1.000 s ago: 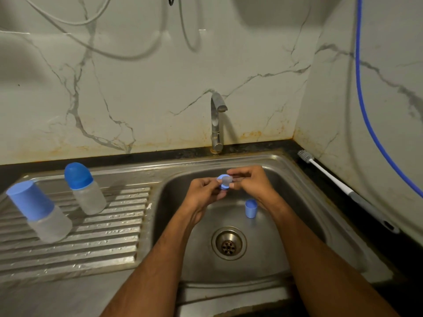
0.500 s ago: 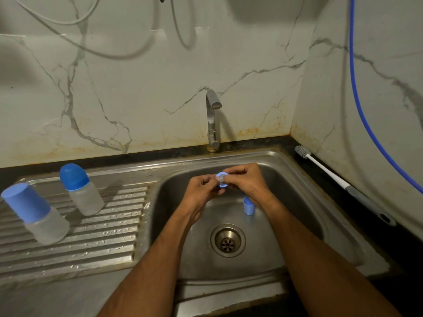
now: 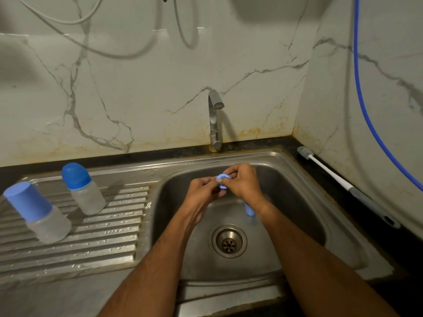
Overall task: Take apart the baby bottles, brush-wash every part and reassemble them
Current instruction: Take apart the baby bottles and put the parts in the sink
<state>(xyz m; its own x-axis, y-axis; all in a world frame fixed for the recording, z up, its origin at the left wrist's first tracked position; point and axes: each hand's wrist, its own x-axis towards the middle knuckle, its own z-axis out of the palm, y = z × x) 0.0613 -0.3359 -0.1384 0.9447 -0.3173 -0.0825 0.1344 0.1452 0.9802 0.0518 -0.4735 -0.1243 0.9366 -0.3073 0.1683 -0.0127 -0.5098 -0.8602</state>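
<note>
Both hands, left hand and right hand, pinch the blue collar ring over the sink; wet fingers could slip, dropping it toward the drain

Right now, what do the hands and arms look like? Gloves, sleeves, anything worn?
Both bare: no gloves on the left hand or right hand, no sleeves showing on either forearm up to the frame edge. No watch, bands or rings visible; the fingers are small in view, so a thin ring could be missed.
</note>
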